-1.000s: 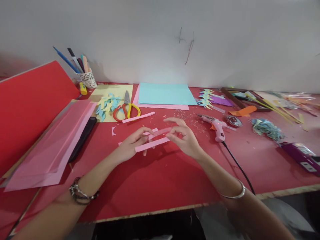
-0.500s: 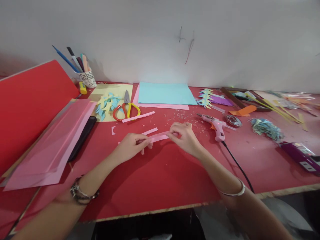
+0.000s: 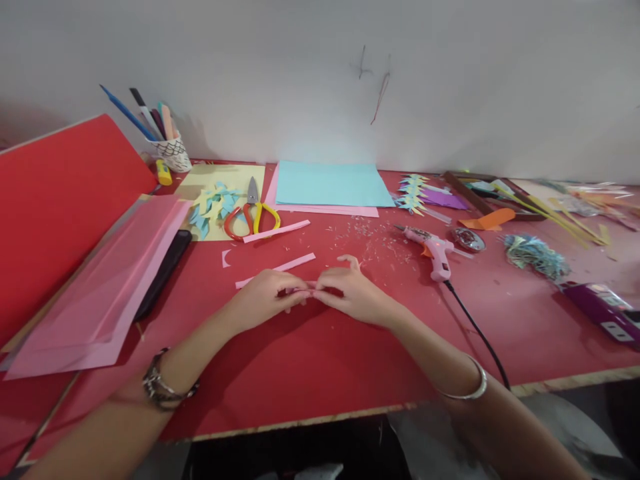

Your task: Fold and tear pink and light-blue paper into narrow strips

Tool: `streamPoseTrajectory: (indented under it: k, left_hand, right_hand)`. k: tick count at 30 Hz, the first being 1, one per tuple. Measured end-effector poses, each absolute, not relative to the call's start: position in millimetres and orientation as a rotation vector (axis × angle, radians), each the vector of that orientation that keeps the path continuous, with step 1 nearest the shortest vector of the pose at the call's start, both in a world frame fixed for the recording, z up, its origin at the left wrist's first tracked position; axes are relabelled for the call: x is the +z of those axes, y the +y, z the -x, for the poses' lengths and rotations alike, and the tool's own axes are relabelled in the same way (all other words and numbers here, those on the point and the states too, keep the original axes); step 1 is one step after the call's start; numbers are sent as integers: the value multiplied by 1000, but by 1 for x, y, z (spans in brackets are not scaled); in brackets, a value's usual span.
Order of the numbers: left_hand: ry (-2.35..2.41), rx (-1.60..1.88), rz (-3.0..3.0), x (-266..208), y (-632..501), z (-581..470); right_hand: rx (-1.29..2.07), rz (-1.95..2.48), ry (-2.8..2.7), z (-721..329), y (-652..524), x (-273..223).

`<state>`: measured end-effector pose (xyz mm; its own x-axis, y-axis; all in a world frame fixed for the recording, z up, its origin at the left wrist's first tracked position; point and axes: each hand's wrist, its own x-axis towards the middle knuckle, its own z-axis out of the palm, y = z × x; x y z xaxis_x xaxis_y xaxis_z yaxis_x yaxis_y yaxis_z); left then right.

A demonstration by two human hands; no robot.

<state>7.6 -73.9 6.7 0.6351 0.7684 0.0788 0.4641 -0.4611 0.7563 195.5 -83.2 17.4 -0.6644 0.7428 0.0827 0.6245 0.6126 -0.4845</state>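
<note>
Between my two hands is a pink paper strip [image 3: 311, 285], mostly covered by the fingers. My left hand [image 3: 267, 295] pinches it from the left, thumb against fingers. From the other side my right hand [image 3: 350, 292] grips the same strip, its fingertips almost meeting the left ones and one finger raised. Just behind the left hand, a second pink strip [image 3: 295, 263] lies flat on the red table [image 3: 320, 373]. Farther back, another strip [image 3: 277, 231] lies across the handles of the red-and-yellow scissors [image 3: 253, 197].
A pink glue gun [image 3: 434, 250] with a black cord lies to the right. Blue sheets [image 3: 333, 183] rest at the back, pink sheets [image 3: 100, 287] at left. A pen cup [image 3: 173, 153] stands back left; a tassel bundle [image 3: 535, 255] and purple case [image 3: 600, 310] are at right.
My right hand has moved left and slightly down along the strip, up to my left hand. The stretch of strip that showed between the hands is now mostly covered.
</note>
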Motion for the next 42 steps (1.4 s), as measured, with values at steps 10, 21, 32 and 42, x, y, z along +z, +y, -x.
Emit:
streamPoseTrajectory:
  k: [10,21,32,42]
  left_hand:
    - [1132,800,-1648,7,-71,-3]
    - [1099,623,-1561,10,-69,-4]
    - [1053,587,-1637,12,-72,-7]
    - [1082,567,-1629,12,-72,-8]
  right_hand:
    - [666,1105,-2478,-200,-78,14]
    - [562,1121,-2485,-200,-79,14]
    - [562,1189,-2440,-198,-81,13]
    - [596,1173,-2441,-197,-80,15]
